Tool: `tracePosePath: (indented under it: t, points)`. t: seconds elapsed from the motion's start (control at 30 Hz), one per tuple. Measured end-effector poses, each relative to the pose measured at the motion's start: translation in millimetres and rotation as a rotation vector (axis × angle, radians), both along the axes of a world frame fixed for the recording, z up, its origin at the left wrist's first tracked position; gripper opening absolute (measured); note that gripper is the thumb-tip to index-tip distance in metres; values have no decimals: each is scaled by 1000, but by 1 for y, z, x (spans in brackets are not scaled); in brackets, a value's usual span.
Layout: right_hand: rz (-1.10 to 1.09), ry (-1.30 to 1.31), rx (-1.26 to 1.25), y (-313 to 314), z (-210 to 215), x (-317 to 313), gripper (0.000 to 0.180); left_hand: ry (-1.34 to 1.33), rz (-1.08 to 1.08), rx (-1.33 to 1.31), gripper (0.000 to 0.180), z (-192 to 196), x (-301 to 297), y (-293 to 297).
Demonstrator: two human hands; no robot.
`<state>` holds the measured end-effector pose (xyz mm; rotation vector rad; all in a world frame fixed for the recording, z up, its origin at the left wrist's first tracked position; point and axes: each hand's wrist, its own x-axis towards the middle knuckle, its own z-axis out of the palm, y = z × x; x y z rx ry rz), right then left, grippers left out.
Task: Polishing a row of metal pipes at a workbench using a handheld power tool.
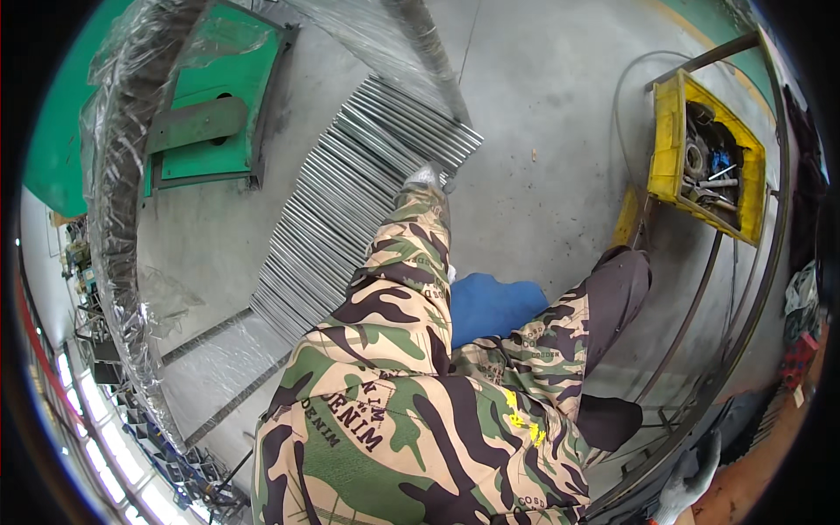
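My left arm reaches forward in a camouflage sleeve. At its end my left hand [423, 176], in a pale grey glove, is at the right edge of a wide row of shiny metal tubes [306, 232]. The cuff hides most of its fingers, so I cannot tell whether it grips a tube. The tubes lie side by side, with a second layer slanting across the far end. On the right, camouflage cloth meets a dark grey cloth-covered shape [618, 297]; I cannot make out my right hand there. A smooth blue shape [494, 306] shows between the camouflage parts.
A yellow crate [663, 144] of metal parts stands on a frame at the right. Plastic-wrapped posts [122, 192] rise at left and top. A green machine [206, 114] with a grey metal plate is at the far left. At lower right lies a grey-white glove [691, 486].
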<state>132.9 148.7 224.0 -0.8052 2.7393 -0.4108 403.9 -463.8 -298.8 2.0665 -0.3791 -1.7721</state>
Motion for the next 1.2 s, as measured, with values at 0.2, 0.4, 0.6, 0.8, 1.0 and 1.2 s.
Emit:
tracePosePath:
  t: [0.2, 0.4, 0.6, 0.8, 1.0, 1.2]
  points:
    - [-1, -110, 29, -15, -20, -2, 64, -247, -331, 76, 61, 32, 45, -20]
    - [113, -116, 17, -37, -25, 2, 64, -582, -992, 50, 89, 59, 24, -33]
    - [144, -246, 19, -54, -55, -14, 63, -422, -969, -9, 54, -20, 156, -39]
    - [74, -173, 56, -45, -40, 2, 61, -649, -1577, -157, 59, 103, 30, -15]
    - [79, -176, 48, -47, -42, 2, 58, -830, -1475, -419, 68, 128, 20, 1]
    - [87, -185, 35, -50, -44, 5, 58, -989, -1509, -639, 93, 49, 19, 12]
